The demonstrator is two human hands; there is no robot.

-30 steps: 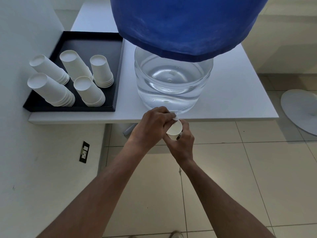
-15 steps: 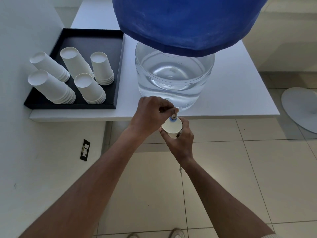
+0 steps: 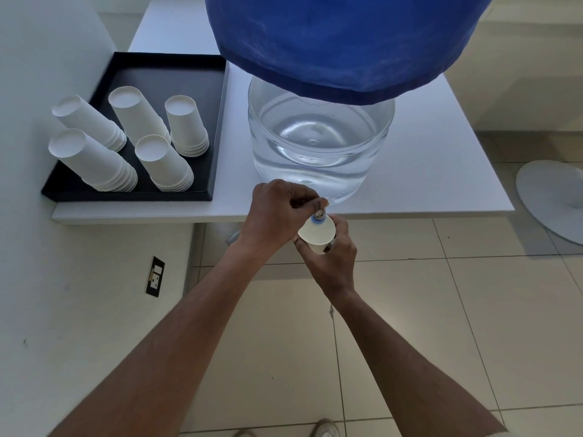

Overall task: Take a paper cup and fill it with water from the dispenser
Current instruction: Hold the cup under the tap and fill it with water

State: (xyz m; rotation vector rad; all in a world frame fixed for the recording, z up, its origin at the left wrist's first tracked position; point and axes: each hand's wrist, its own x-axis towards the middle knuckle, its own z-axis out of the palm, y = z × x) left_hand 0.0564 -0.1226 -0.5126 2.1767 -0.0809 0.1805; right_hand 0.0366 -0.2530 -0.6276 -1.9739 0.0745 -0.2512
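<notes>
Water in the clear round plastic dispenser jug (image 3: 318, 146) under its blue cloth cover (image 3: 340, 42) sits at the front edge of the white table (image 3: 441, 171), so any miss would likely land on the tiled floor (image 3: 441, 310). The right hand (image 3: 331, 263) wraps the small white paper cup (image 3: 316, 233), held tilted just off the table edge beneath the blue-ringed tap (image 3: 317, 217); that lean could let water run over the rim, and a hard squeeze could buckle the thin wall. The left hand (image 3: 274, 212) is curled, its fingertips pinching the tap, and a slip there could jolt the cup. Whether water flows, and how full the cup is, cannot be made out; the left hand hides most of the tap.
</notes>
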